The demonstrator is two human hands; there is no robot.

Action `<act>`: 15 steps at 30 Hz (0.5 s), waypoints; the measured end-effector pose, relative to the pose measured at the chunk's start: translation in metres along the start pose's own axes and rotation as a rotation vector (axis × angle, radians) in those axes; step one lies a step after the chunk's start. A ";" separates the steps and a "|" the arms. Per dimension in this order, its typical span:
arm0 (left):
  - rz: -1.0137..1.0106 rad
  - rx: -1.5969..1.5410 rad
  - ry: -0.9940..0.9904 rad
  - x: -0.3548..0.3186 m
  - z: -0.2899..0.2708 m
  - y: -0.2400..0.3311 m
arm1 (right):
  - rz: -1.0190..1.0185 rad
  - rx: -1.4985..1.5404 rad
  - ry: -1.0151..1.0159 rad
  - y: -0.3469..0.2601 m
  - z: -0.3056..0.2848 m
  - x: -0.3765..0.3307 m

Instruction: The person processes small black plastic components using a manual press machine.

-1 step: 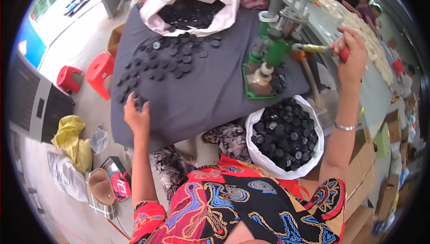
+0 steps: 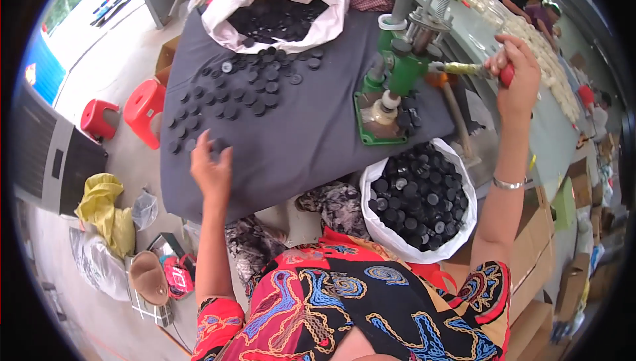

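My left hand (image 2: 213, 170) is just above the near left part of the dark cloth, its fingers and thumb around a small round black cap (image 2: 220, 144). Beyond it, many loose black caps (image 2: 230, 110) lie scattered on the cloth. My right hand (image 2: 520, 76) is raised at the right, wrapped round the red knob (image 2: 507, 75) at the end of a press lever. That lever (image 2: 464, 68) runs left to a green hand press (image 2: 405, 74). A pale fitting (image 2: 387, 106) stands on the base of the press; I cannot make out a cap in it.
A pale sack (image 2: 334, 3) of black parts lies open at the far edge. A white sack (image 2: 467, 228) of black caps stands near my lap. A hammer (image 2: 457, 112) lies beside the press. Red stools (image 2: 142, 112) stand left; people (image 2: 527, 3) work at far right.
My left hand has moved right with the black cap, away from the scattered caps. My right hand stays on the knob. The whole view has shifted slightly.
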State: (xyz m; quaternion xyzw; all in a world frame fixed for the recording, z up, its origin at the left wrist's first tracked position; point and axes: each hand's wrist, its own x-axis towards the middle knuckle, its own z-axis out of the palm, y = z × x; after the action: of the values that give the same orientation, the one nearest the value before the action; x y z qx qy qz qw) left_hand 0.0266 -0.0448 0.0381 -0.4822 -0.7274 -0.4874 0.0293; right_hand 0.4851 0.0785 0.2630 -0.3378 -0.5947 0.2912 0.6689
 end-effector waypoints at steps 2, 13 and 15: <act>0.202 -0.194 -0.121 -0.009 0.032 0.050 | 0.003 0.062 -0.020 -0.001 0.005 0.003; 0.387 -0.344 -0.551 -0.027 0.193 0.180 | -0.018 0.054 -0.046 0.001 0.006 0.007; 0.384 -0.310 -0.542 -0.028 0.202 0.186 | -0.022 0.056 -0.048 0.001 0.006 0.006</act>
State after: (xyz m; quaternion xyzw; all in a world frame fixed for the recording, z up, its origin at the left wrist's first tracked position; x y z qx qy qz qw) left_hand 0.2638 0.0964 0.0450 -0.7205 -0.5223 -0.4318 -0.1471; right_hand 0.4796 0.0848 0.2664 -0.3054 -0.6058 0.3085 0.6667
